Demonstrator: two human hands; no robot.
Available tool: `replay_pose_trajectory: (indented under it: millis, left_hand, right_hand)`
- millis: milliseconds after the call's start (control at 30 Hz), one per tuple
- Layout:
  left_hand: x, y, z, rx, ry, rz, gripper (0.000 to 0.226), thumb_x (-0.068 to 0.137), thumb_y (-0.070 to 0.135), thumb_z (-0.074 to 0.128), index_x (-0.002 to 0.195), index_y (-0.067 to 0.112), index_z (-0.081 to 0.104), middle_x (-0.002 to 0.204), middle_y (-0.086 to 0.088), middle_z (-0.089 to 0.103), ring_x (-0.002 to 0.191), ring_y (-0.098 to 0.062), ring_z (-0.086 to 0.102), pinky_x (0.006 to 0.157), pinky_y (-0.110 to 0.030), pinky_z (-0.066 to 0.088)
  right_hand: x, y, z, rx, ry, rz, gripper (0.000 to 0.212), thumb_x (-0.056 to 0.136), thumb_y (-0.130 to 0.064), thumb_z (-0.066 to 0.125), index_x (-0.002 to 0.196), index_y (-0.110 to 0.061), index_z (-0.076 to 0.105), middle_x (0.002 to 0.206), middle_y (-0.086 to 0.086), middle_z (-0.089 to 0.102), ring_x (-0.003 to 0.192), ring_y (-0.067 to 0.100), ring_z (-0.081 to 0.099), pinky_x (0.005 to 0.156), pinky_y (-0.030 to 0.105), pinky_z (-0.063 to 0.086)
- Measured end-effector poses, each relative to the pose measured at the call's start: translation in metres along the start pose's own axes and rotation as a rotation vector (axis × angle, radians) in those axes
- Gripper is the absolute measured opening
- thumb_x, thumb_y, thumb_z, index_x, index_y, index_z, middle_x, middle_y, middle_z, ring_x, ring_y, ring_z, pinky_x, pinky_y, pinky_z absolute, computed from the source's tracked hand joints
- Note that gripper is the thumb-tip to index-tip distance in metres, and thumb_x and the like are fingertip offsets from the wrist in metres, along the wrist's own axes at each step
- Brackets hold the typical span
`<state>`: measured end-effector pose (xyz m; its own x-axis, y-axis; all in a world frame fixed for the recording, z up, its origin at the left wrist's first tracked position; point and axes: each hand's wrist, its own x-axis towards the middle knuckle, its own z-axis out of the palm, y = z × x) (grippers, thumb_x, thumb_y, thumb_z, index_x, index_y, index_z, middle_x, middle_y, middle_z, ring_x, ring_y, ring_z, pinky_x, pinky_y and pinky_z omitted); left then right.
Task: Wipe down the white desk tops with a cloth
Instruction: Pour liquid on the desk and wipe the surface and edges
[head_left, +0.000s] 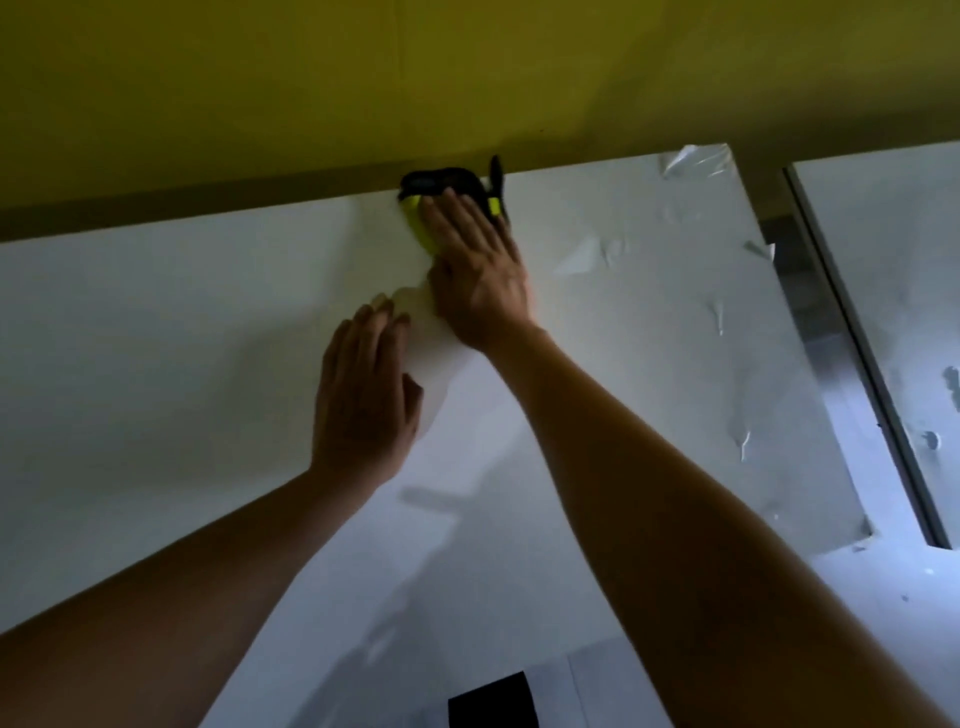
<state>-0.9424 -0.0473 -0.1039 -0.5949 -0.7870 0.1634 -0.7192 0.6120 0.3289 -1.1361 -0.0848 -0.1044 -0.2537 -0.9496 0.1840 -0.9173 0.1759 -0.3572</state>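
Note:
The white desk top fills most of the view. My left hand lies flat on it with straight fingers, resting on a pale whitish cloth-like sheet that is hard to tell from the desk. My right hand reaches to the far edge, and its straight fingers press on a black and yellow-green object there. What that object is I cannot tell; my fingers cover most of it.
A yellow wall rises just behind the desk. Loose, wrinkled clear film covers the desk's right part. Past a gap with a metal rail stands a second white desk top. A black rectangle shows at the bottom edge.

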Motion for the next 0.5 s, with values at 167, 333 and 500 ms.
replay_pose_trajectory:
  millis: [167,333,500]
  left_hand:
    - [0.029,0.026,0.022,0.037,-0.014,-0.023,0.064,0.097,0.023,0.039,0.158,0.002,0.036,0.165,-0.018,0.034,0.155,-0.036,0.028,0.129,-0.048,0.019]
    - [0.028,0.025,0.026,0.051,0.021,-0.039,0.062,0.099,0.02,0.04,0.158,0.002,0.036,0.166,-0.018,0.033,0.155,-0.036,0.027,0.13,-0.046,0.016]
    - [0.029,0.025,0.024,0.062,0.02,-0.04,0.063,0.098,0.021,0.04,0.158,0.002,0.037,0.163,-0.02,0.037,0.153,-0.038,0.032,0.129,-0.046,0.019]
  right_hand:
    - [0.006,0.105,-0.034,-0.1,0.072,0.165,0.059,0.098,-0.039,0.039,0.155,-0.022,0.039,0.162,0.005,0.035,0.151,0.023,0.029,0.124,0.042,0.022]
    - [0.016,0.107,-0.04,-0.151,0.072,0.424,0.067,0.094,-0.037,0.032,0.16,-0.025,0.027,0.166,0.003,0.024,0.155,0.021,0.018,0.127,0.042,0.007]
    - [0.003,0.042,-0.024,-0.028,-0.057,-0.113,0.064,0.093,-0.031,0.038,0.156,-0.022,0.037,0.163,0.005,0.033,0.153,0.021,0.024,0.127,0.043,0.011]
